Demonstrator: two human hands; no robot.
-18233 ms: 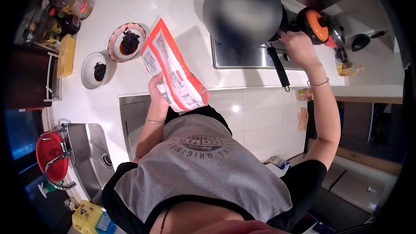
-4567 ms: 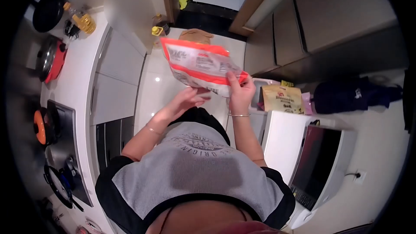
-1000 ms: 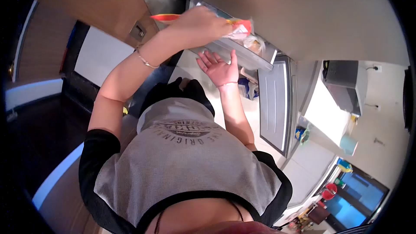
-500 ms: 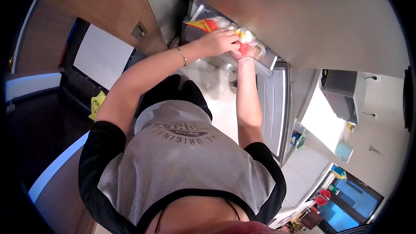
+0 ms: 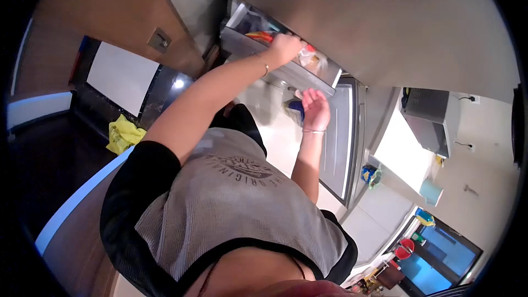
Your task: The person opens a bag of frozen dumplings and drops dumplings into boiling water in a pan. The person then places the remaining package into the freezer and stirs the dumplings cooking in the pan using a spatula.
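My left hand [image 5: 284,48] reaches over the front of a pulled-out drawer [image 5: 311,78]. Its fingers are curled down among bagged items, and what they grip is hidden. A red and yellow packet [image 5: 260,36] lies beside that hand on the left. To its right is a clear plastic bag [image 5: 313,61] with pale contents and a bit of red. My right hand [image 5: 315,111] is outside the drawer, below its right end, palm up, with fingers extended and nothing in it.
A large grey panel [image 5: 352,22] rises behind the drawer. An open ribbed door [image 5: 336,143] stands on the right, near my right forearm. A blue item [image 5: 296,109] shows beside my right hand. A yellow bag [image 5: 124,133] lies at the left, by a wooden door [image 5: 110,11].
My right hand has come out of the drawer, down toward my body, and opened. My left hand has stayed over the drawer, its fingers now curled into the contents. The view has shifted slightly.
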